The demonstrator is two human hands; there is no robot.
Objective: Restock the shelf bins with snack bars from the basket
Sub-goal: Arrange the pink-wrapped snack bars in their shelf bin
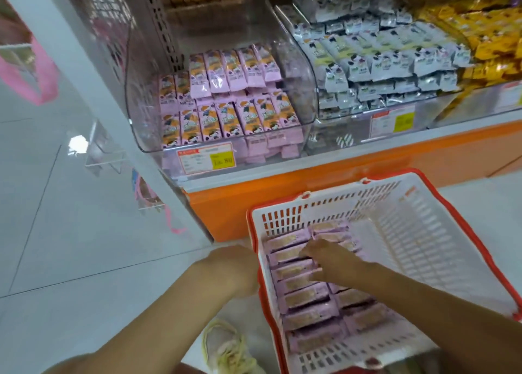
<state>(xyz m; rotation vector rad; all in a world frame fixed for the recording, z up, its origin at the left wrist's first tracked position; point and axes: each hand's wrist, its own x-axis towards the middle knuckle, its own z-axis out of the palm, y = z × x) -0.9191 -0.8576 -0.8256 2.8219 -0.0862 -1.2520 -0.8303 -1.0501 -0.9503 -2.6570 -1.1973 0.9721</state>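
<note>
Near sits one white slotted plastic basket with a red rim [409,226], holding two columns of pink-wrapped snack bars [305,300], about eight showing in the left column. Far, three clear plastic bins [135,96] stand side by side, one with pink bars, one with silver-white packs [381,62], one with yellow packs [485,43], and two white price labels [207,160] in front.

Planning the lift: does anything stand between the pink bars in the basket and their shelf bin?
Only the bin's own clear front wall, facing the basket; the pink bars must go over it. Otherwise nothing visible. The right hand touches them.
</note>
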